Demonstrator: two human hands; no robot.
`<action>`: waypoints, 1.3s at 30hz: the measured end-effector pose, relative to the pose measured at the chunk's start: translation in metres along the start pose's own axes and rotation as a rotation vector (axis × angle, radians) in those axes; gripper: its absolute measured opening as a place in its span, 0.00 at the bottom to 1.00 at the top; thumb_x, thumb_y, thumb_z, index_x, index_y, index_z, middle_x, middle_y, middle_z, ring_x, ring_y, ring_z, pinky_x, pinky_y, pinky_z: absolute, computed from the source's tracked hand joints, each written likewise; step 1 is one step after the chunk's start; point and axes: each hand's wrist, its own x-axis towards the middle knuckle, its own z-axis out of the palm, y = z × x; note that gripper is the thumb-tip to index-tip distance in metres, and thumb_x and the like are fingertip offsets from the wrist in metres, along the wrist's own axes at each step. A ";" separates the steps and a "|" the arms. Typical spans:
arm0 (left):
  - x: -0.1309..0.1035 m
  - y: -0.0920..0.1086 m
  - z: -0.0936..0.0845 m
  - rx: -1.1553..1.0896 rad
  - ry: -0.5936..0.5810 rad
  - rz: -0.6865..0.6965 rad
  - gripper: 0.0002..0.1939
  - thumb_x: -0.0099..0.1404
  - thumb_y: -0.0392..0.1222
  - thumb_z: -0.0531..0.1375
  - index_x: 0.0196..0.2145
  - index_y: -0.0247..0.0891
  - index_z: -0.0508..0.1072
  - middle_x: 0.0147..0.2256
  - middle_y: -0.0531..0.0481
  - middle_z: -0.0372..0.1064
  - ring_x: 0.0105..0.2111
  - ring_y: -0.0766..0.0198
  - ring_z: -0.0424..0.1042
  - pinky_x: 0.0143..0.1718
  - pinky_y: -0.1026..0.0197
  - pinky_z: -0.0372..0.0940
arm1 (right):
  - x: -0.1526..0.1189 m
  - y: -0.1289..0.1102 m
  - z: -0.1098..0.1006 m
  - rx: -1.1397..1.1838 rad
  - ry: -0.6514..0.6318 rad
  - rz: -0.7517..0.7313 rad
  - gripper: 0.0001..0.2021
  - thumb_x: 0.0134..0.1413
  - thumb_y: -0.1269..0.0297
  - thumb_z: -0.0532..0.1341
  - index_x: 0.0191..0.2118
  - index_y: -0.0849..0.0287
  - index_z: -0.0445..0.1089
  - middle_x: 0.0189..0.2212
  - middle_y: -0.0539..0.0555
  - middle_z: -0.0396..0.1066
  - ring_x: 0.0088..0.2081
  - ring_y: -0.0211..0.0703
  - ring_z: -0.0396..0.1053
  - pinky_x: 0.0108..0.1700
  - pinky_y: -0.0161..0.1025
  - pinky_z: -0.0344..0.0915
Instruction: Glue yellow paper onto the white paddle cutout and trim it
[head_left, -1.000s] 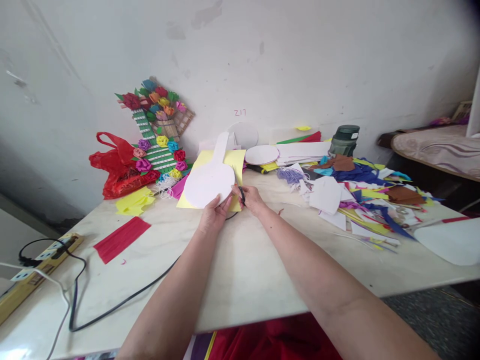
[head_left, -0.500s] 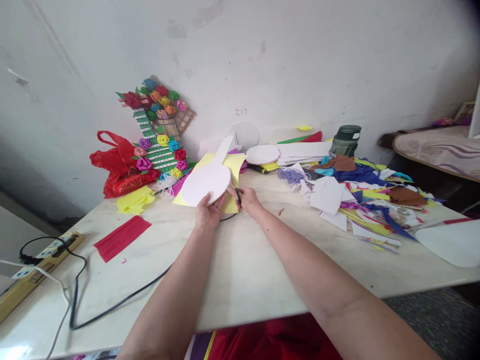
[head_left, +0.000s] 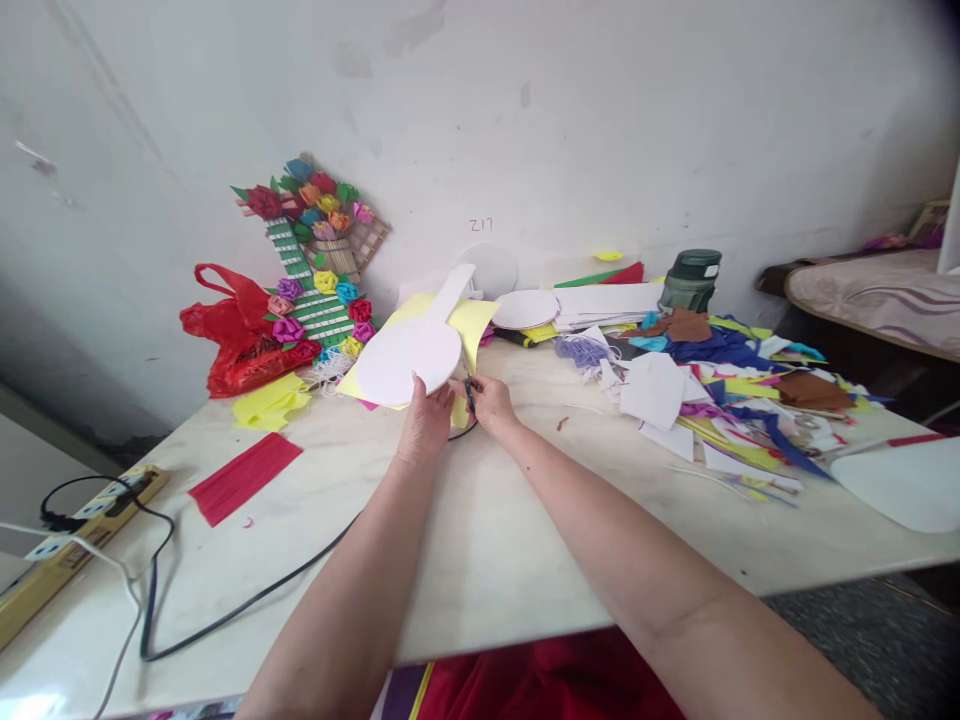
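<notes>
Left grip [head_left: 426,420] pinching a white paddle-shaped card [head_left: 410,355] and yellow sheet [head_left: 472,325] together over the surface [head_left: 517,560], I hold dark scissors [head_left: 470,394] in my right grip [head_left: 493,403] at the sheet's edge; trimming looks begun, with yellow margins uncut.

Left hand [head_left: 427,422] is holding a white paddle-shaped cutout [head_left: 409,357] against yellow paper [head_left: 472,325], right hand [head_left: 492,402] is gripping scissors [head_left: 470,394], scraps [head_left: 712,350] are littering the desk [head_left: 495,540]
</notes>
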 end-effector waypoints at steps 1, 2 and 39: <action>0.002 -0.001 -0.002 0.000 0.022 0.015 0.16 0.61 0.47 0.53 0.41 0.35 0.69 0.39 0.43 0.71 0.43 0.62 0.68 0.47 0.61 0.61 | 0.000 0.002 0.001 -0.042 -0.005 -0.023 0.11 0.41 0.55 0.60 0.23 0.59 0.67 0.13 0.45 0.60 0.15 0.33 0.59 0.17 0.31 0.58; 0.005 -0.002 -0.005 -0.008 0.044 0.036 0.13 0.61 0.44 0.53 0.41 0.35 0.69 0.38 0.44 0.71 0.42 0.62 0.69 0.45 0.62 0.62 | -0.001 0.003 0.002 -0.082 -0.013 -0.039 0.11 0.41 0.56 0.60 0.23 0.58 0.67 0.14 0.46 0.61 0.16 0.34 0.60 0.18 0.30 0.59; 0.003 -0.005 -0.011 -0.118 0.119 -0.045 0.11 0.57 0.26 0.53 0.39 0.31 0.66 0.36 0.40 0.71 0.41 0.54 0.70 0.40 0.56 0.68 | -0.004 -0.007 -0.010 0.219 -0.166 0.048 0.18 0.40 0.49 0.61 0.23 0.59 0.59 0.10 0.44 0.59 0.10 0.30 0.55 0.12 0.30 0.54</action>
